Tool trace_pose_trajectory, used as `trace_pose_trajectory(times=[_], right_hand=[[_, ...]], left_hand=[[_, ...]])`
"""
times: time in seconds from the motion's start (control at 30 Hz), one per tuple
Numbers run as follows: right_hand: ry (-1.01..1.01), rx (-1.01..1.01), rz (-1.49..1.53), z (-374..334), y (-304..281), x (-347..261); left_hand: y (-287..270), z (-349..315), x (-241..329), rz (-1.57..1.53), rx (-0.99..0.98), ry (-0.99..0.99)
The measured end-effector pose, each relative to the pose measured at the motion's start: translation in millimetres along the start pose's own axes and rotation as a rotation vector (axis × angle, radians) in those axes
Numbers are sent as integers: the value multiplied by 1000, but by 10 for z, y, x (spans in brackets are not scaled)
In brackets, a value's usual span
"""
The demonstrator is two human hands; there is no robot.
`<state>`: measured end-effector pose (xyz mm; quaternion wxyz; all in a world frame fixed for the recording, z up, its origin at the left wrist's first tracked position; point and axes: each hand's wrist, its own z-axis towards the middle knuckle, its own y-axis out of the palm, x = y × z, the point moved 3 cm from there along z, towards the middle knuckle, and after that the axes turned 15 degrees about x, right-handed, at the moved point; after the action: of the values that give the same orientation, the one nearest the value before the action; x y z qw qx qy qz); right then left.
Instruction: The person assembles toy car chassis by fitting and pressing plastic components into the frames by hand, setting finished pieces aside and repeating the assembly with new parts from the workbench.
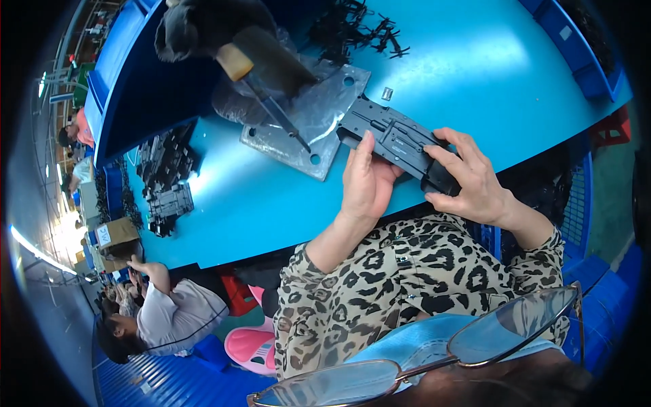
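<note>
Between my two hands is a black moulded housing (400, 144), shaped like a rifle receiver, tilted over the near edge of the turquoise table. My left hand (366, 173) grips its near left side, with the thumb up along the edge. My right hand (471, 176) holds its right end, fingers bent over the top face and thumb at the lower edge. Just beyond the housing lies a small silvery piece (387, 93). To the left, a metal plate (285, 154) with holes carries a fixture wrapped in clear plastic. Over it slants a thin-shafted tool (271, 108) with a yellowish handle.
Small black parts (352, 30) are heaped at the back. Stacked black housings (166, 173) lie on the left beside a large blue bin (159, 88). Another blue bin (576, 47) stands at the far right. A co-worker (173, 312) sits at lower left, near a cardboard box (119, 232).
</note>
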<state>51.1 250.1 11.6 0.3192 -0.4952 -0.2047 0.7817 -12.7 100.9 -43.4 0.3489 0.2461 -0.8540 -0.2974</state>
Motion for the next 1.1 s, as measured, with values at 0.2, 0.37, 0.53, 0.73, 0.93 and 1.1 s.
trace_pose_trajectory(times=[0.2,0.37,0.53,0.73,0.93,1.1], right_hand=[[415,-146,415,209,42,113],[332,76,48,824,124,717],[20,97,-434,1238,376,1004],[59,-49,-411,1312,454,1180],[-63,106,-228,1230,310,1122],[-462,224,-594,1172,355,1108]], left_hand=[[-178,-7,112,30,120,59],[-304,-31,217,-19,197,130],[-315,-95,305,1,237,188],[-296,-89,302,-20,231,160],[-254,-88,280,-5,197,149],[-242,-84,255,0,187,130]])
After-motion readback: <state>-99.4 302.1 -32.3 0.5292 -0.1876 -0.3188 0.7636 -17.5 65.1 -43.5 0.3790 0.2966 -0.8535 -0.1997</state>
